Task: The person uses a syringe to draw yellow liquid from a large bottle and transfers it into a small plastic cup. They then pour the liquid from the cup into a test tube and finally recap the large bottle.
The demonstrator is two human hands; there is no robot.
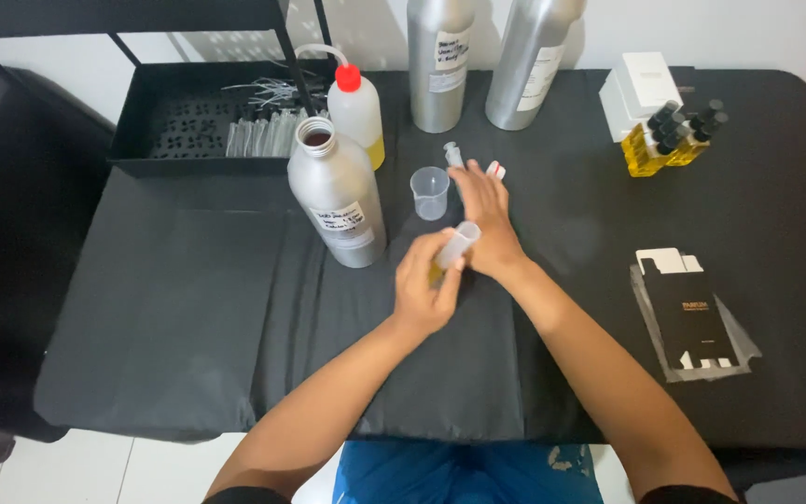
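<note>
My left hand (426, 280) grips a small clear bottle (454, 245) with yellowish liquid near its base, tilted over the black table (179, 308). Just beyond it, my right hand (487, 219) lies flat with fingers stretched toward a small white and red cap (496, 170) and a syringe (452, 152); it holds nothing that I can see. A small clear measuring cup (430, 191) stands to the left of my right hand. An open silver aluminium bottle (336, 191) stands left of the cup.
Two tall silver bottles (440, 61) (532, 61) stand at the back. A squeeze bottle with a red cap (358, 112) sits beside a black tray of clear vials (198, 121). Filled yellow bottles (673, 140), white boxes (641, 89) and a flat black carton (692, 317) lie right.
</note>
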